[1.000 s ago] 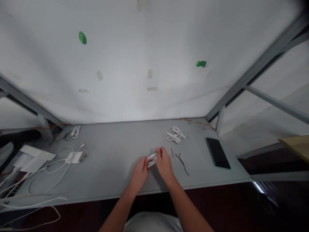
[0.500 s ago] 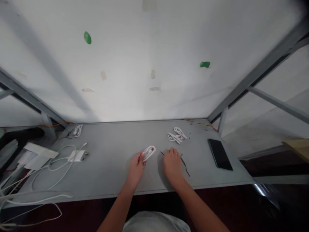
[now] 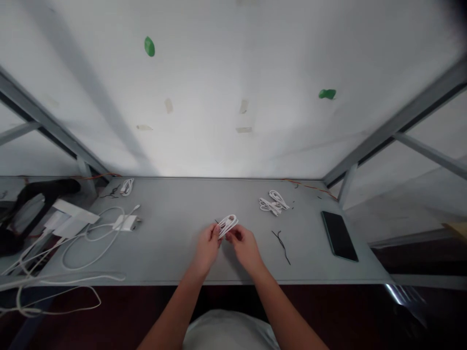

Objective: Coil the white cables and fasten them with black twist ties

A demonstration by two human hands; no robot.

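Note:
A white charging cable (image 3: 228, 224), coiled into a flat oval bundle, is pinched in the fingers of my left hand (image 3: 208, 244) just above the table. My right hand (image 3: 245, 246) is closed at the bundle's right side, its thumb and fingers pinched together. A thin dark end of a black twist tie (image 3: 217, 221) sticks out at the bundle's left edge; the rest of it is hidden behind the cable and fingers. To the right of my right hand, several loose black twist ties (image 3: 281, 244) lie on the table.
Coiled white cables (image 3: 274, 202) lie at the back right, near a dark phone (image 3: 339, 236). At left are another coiled cable (image 3: 127, 186), black ties (image 3: 111, 192), a white charger plug (image 3: 126, 223) and a white power strip (image 3: 71, 218) with trailing cords. The grey table (image 3: 175, 204) meets a white wall.
My right hand has left the table surface by the loose ties and moved left to the cable bundle. A dark tie end now shows at the bundle's left. The view has shifted slightly.

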